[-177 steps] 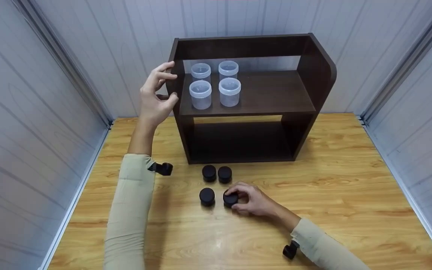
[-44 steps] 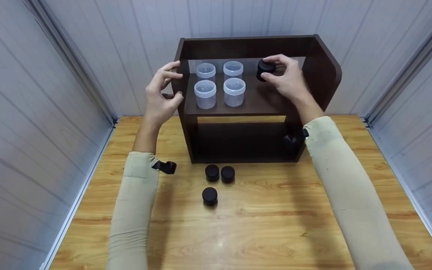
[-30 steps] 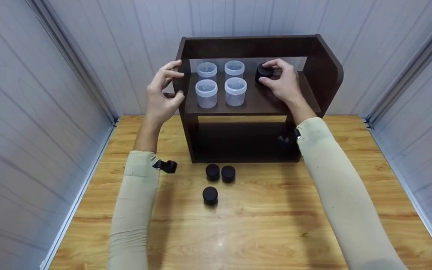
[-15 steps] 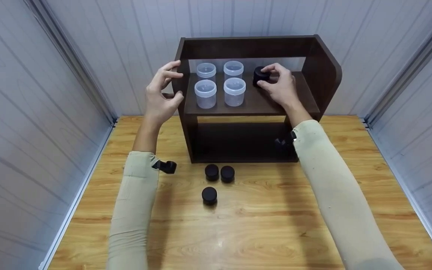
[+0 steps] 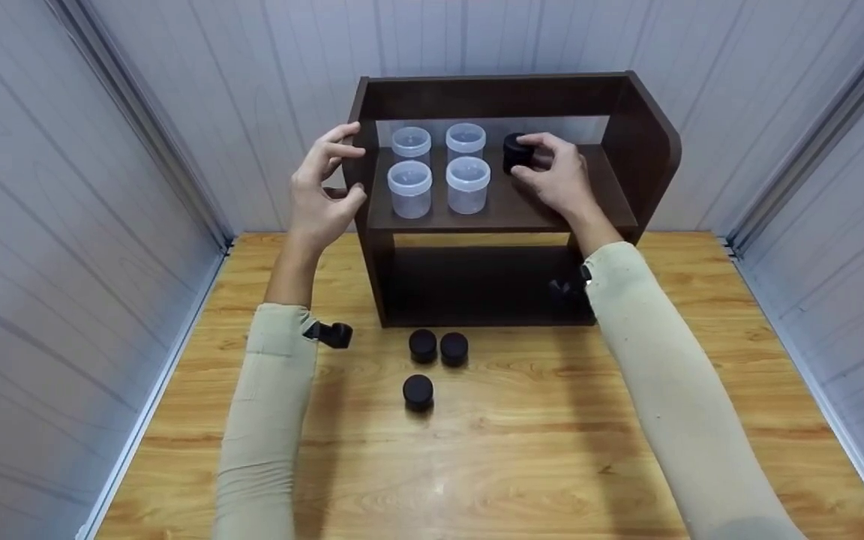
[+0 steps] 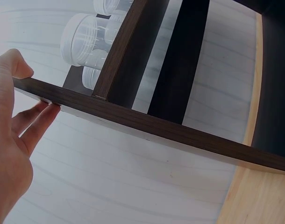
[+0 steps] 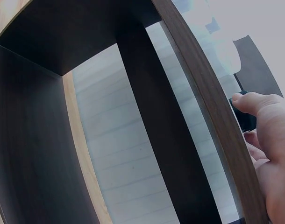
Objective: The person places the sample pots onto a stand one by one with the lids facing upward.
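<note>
A dark brown two-tier shelf (image 5: 492, 285) stands on the wooden table. My left hand (image 5: 325, 184) grips its left side panel (image 6: 133, 122), with the thumb on one face and the fingers on the other. On the upper board stand several clear plastic jars (image 5: 467, 186), two in front and the others behind, at the left. To their right, my right hand (image 5: 561, 176) pinches a small black round jar (image 5: 517, 152) between thumb and fingers, low over the board. The right wrist view shows the black jar (image 7: 245, 116) partly behind the thumb.
Three more black jars stand on the table before the shelf: two side by side (image 5: 423, 346) and one nearer (image 5: 418, 392). The shelf's right side panel (image 5: 642, 146) rises to the right of my right hand. Pale panelled walls (image 5: 102, 187) enclose the table.
My right hand has taken the front right black jar from the table up to the upper board, then shifted it slightly left and lower. My left hand keeps its grip on the side panel.
</note>
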The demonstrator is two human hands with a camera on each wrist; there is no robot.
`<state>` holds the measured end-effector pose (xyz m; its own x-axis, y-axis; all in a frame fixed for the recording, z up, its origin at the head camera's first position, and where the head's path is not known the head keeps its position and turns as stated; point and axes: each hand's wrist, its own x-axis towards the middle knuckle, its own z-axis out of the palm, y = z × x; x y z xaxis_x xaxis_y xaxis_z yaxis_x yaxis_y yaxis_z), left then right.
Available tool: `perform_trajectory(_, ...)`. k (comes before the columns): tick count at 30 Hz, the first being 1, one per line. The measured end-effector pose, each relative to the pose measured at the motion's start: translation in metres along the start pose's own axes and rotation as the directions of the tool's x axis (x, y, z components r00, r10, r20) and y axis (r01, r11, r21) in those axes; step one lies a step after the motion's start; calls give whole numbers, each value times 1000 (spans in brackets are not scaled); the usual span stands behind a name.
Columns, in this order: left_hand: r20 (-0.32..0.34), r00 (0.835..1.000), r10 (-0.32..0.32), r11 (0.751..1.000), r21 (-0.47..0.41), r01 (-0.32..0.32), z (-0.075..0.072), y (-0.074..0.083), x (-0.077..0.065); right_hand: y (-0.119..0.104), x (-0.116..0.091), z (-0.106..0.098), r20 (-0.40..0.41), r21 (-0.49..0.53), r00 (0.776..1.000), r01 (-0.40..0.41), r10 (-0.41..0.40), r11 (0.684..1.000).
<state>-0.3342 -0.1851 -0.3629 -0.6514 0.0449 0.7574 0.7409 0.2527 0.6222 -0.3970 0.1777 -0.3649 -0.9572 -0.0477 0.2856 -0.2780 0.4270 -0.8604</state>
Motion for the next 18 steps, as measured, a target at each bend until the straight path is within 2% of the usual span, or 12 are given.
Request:
perform_trajectory(8, 6, 1000, 8, 1000, 10, -8, 1, -3, 0, 1, 0, -2, -21, 9, 1000, 21, -21, 1000)
perform_trajectory(18, 25, 1000, 3, 999, 37, -4, -2, -3, -1, -5, -3, -8, 13, 23, 999, 36, -36, 999)
